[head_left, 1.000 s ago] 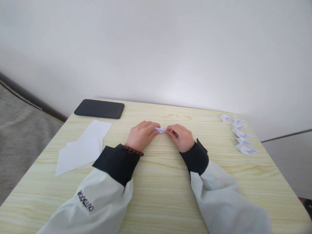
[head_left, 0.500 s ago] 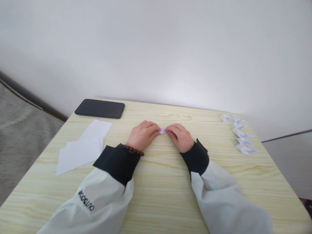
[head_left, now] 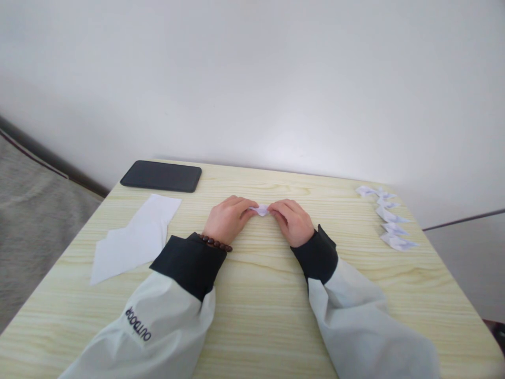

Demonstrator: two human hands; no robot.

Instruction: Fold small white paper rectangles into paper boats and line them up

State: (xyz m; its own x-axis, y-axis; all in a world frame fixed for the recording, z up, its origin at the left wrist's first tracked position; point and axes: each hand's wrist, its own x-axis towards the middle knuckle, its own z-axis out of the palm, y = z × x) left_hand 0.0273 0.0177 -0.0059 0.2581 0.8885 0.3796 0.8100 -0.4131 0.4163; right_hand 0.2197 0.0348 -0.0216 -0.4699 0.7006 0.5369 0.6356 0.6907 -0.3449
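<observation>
Between my two hands, above the middle of the table, is a small folded white paper [head_left: 261, 210]. My left hand [head_left: 229, 218], with a dark bead bracelet at the wrist, pinches its left end between thumb and fingers. On the opposite side my right hand [head_left: 292, 220] pinches the right end, fingers curled. The paper's middle shows between the fingertips; both its ends are partly hidden by them. Several folded paper figures [head_left: 390, 215], white and pointed like small birds, stand in a column to the right of my right hand.
Loose white paper sheets [head_left: 130, 242] overlap on the left of the wood-grain table [head_left: 260, 316]. A black phone [head_left: 161, 176] lies flat at the back left. Behind the table's far edge rises a white wall [head_left: 252, 84]. Grey fabric [head_left: 35, 221] lies beyond the left edge.
My left fingers have drawn back slightly to the left along the folded paper, so more of it shows between the hands. My right hand stays almost in place.
</observation>
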